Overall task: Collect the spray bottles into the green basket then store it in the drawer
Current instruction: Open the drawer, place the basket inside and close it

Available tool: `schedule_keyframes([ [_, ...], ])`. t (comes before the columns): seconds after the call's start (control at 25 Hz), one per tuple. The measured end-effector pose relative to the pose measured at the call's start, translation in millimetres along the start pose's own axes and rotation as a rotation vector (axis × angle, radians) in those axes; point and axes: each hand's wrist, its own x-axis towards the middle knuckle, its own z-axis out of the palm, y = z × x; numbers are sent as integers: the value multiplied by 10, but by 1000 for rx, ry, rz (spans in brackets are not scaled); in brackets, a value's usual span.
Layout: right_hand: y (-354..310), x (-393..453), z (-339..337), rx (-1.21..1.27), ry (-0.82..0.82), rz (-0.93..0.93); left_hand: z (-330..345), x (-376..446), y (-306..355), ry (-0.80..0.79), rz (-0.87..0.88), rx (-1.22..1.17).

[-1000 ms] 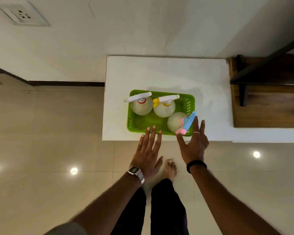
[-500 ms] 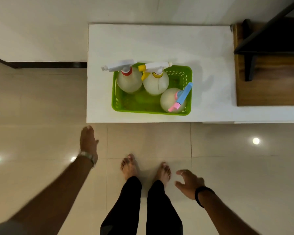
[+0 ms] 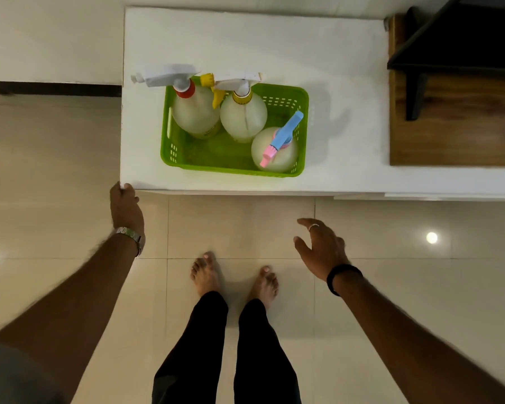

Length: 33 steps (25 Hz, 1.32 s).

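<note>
I see the left hand (image 3: 125,208) curled over the near-left corner of the white cabinet top (image 3: 245,39), fingers bent on its edge; the right hand (image 3: 321,249) hangs spread and empty over the floor tiles (image 3: 391,287). No readable writing on anything. The green basket (image 3: 302,126) sits on the top near its front edge, holding three upright translucent spray bottles: red-collared (image 3: 193,112), yellow-collared (image 3: 244,116), blue-and-pink (image 3: 274,150)

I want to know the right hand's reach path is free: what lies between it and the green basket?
In the head view, only bare floor tile and the white top's front strip lie between the right hand and the green basket.
</note>
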Motion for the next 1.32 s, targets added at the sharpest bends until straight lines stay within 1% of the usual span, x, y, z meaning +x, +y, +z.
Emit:
schedule_keyframes([
  [0.08, -31, 44, -42, -39, 78, -34, 15, -47, 50, -6, -75, -90],
  [0.12, -45, 57, -48, -54, 96, -45, 22, -80, 75, -15, -86, -108],
  [0.2, -74, 56, -40, -79, 112, -66, 15, -120, 131, -37, -59, -77],
  [0.32, -139, 54, -3, -102, 141, -107, 66, -268, 187, -147, -59, -76],
  [0.36, -158, 51, 14, -111, 162, -121, 84, -321, 188, -179, -26, -51],
  [0.44, -177, 50, 53, -133, 199, -144, 210, -509, 204, -269, 25, 82],
  [0.48, -178, 57, 77, -150, 203, -151, 198, -593, 138, -307, 13, 139],
  [0.52, -181, 72, 106, -180, 192, -156, 101, -585, 18, -270, 29, 185],
  [0.56, -184, 91, 143, -222, 164, -157, -33, -524, -114, -149, 139, 186],
  [0.6, -188, 110, 194, -268, 126, -154, -191, -470, -246, 15, 326, 188],
  [0.64, -198, 125, 259, -310, 84, -145, -363, -466, -318, 146, 512, 188],
  [0.68, -197, 133, 334, -341, 42, -128, -455, -501, -325, 232, 666, 214],
  [0.72, -192, 129, 413, -360, 2, -107, -482, -544, -268, 227, 746, 258],
  [0.76, -180, 106, 496, -376, -37, -87, -446, -562, -179, 170, 756, 302],
  [0.8, -157, 70, 570, -400, -71, -72, -346, -614, -68, 87, 714, 343],
  [0.84, -129, 26, 628, -428, -94, -63, -230, -637, -27, 39, 670, 376],
  [0.96, -50, -102, 703, -484, -136, -68, -78, -701, -103, 3, 595, 418],
  [1.32, 61, -708, 916, -419, -261, -35, 106, -1200, -408, -117, 552, 441],
])
